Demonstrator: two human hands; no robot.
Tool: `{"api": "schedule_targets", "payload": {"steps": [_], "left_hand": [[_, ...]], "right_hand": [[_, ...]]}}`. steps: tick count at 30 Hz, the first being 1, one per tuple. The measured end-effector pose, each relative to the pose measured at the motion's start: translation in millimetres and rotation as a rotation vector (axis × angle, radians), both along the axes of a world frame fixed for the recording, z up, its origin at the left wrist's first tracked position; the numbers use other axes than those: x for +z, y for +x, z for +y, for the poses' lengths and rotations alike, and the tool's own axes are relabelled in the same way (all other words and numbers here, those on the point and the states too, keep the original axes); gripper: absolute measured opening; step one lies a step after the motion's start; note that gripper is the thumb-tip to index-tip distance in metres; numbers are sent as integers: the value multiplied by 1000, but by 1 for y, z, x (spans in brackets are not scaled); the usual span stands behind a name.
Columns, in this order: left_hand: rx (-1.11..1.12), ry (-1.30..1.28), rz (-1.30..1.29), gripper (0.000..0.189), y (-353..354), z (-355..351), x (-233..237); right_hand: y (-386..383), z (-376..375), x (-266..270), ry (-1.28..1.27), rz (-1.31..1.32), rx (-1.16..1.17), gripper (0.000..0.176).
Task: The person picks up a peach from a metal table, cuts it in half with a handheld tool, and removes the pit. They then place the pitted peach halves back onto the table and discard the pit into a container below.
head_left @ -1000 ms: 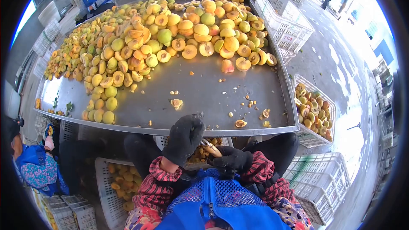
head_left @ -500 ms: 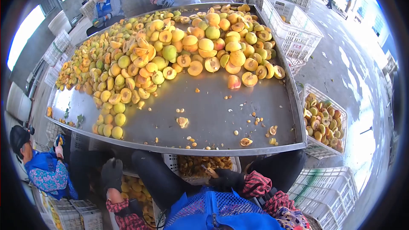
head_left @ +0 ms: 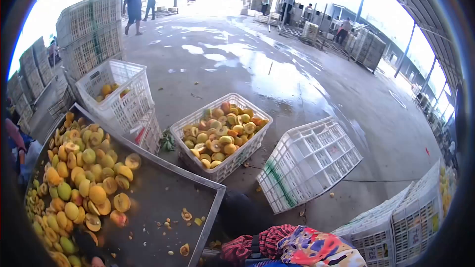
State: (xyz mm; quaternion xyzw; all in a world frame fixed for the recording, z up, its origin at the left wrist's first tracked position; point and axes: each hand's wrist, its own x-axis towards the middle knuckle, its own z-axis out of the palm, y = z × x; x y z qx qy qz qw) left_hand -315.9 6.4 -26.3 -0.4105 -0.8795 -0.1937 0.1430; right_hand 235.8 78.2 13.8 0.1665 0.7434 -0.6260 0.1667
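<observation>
At the bottom left, my left hand [head_left: 85, 243] in a dark glove reaches over the near edge of a pile of yellow peaches [head_left: 79, 183], many cut in half. Its fingers are dark and blurred among the fruit, so whether they grip a peach cannot be made out. The pile lies on a metal table [head_left: 148, 193]. My right forearm, in a red checked sleeve [head_left: 237, 248], is at the bottom middle beside the table's corner. The right hand is almost wholly cut off by the lower frame edge, and what it holds is hidden.
Peach halves fill a white crate [head_left: 225, 165] on the floor beyond the table. An empty-looking crate [head_left: 309, 165] stands tilted to its right. Stacked crates [head_left: 91, 34] rise at the left, more crates [head_left: 396, 222] at the lower right. Several people are in the background.
My view has swung far to the right, onto the floor and crates. My left hand has moved from beside my leg up to the peach pile. My right hand has dropped nearly out of view.
</observation>
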Motion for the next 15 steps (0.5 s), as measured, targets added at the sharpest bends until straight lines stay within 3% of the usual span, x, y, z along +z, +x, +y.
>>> {"api": "schedule_targets", "payload": {"steps": [4, 8, 15], "left_hand": [[91, -52, -144, 45, 27, 34, 21], [23, 80, -359, 46, 66, 57, 45], [-248, 662, -1347, 48, 186, 57, 118]], "right_hand": [[5, 11, 2, -21, -8, -62, 47], [15, 17, 5, -23, -5, -99, 46], [21, 10, 18, 25, 42, -100, 46]]}}
